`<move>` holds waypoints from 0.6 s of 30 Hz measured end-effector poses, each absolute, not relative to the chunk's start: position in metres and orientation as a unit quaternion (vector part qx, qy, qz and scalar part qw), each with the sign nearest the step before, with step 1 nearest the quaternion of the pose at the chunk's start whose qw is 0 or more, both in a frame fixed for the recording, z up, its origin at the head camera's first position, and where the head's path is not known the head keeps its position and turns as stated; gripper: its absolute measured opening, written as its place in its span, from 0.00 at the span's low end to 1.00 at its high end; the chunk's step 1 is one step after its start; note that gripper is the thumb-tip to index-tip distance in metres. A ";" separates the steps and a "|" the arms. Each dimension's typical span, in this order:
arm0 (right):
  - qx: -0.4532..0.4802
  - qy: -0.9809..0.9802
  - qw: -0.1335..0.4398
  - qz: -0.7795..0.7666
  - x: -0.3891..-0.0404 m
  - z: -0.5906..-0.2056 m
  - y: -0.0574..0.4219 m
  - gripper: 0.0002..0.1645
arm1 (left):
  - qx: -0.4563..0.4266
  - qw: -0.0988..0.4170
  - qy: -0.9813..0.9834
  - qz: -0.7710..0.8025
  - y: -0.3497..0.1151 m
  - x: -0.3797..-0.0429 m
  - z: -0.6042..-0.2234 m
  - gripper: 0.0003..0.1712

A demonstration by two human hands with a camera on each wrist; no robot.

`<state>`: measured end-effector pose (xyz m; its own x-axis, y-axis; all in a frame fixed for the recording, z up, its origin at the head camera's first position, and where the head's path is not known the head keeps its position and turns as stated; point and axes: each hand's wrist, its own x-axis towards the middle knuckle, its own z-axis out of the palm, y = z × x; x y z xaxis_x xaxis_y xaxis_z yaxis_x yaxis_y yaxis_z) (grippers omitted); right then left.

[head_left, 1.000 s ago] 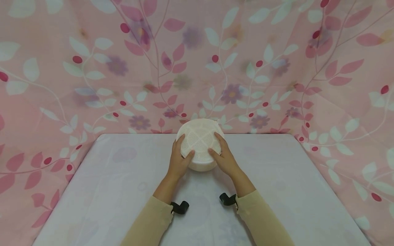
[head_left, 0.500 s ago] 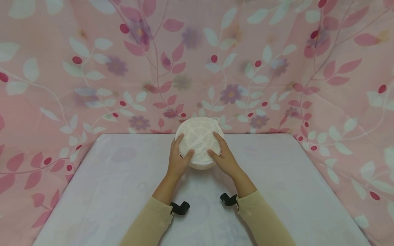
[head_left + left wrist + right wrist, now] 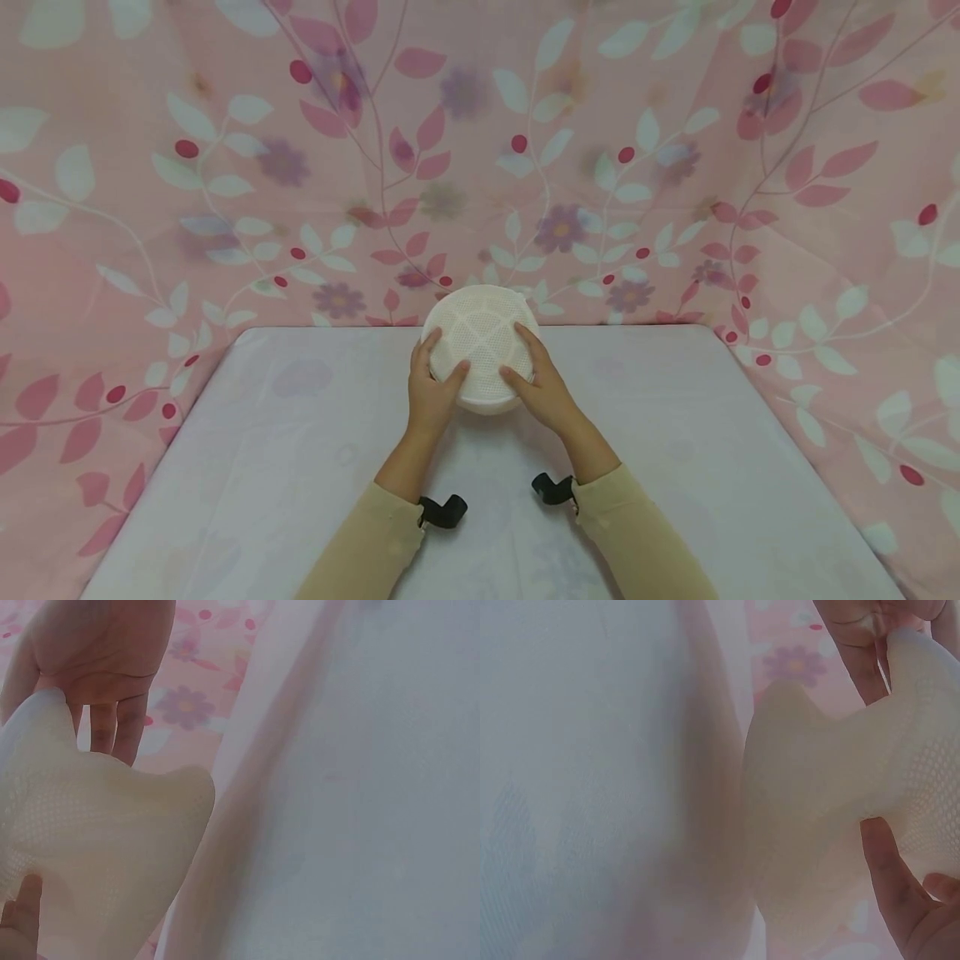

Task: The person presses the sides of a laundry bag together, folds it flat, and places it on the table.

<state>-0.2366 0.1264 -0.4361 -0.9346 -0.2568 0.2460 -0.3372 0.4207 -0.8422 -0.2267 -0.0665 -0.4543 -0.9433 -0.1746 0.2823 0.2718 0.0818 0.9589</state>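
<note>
A round off-white mesh basket (image 3: 483,333) is held up over the far part of the table in the head view. Crossing ribs mark its mesh face, which tilts toward the head camera. My left hand (image 3: 433,392) grips its left side, thumb on the face and fingers at the rim. On the opposite side my right hand (image 3: 547,387) holds it the same way. In the left wrist view the basket (image 3: 112,817) shows a wavy edge, with the right hand (image 3: 105,652) beyond. The right wrist view shows the right hand's thumb (image 3: 885,862) against the mesh.
A table (image 3: 675,433) with a pale cloth spreads under both arms. Behind and beside it hangs a pink floral cloth (image 3: 480,167). A black wrist mount (image 3: 444,512) sits at the left cuff, another black wrist mount (image 3: 552,489) at the right.
The basket's face has turned slightly more toward the head camera, leaving a narrower strip of its lower side in view. Basket and hands sit slightly further left. Both hands keep their hold.
</note>
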 end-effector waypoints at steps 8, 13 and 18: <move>0.179 -0.827 0.015 0.533 -0.222 -0.413 0.124 0.42 | -0.036 0.141 -0.706 -0.693 -0.066 -0.225 -0.457 0.41; 0.177 -0.807 0.012 0.564 -0.218 -0.405 0.122 0.42 | -0.032 0.136 -0.706 -0.695 -0.066 -0.225 -0.458 0.40; 0.171 -0.763 0.000 0.623 -0.229 -0.418 0.123 0.42 | -0.018 0.149 -0.701 -0.697 -0.068 -0.225 -0.457 0.35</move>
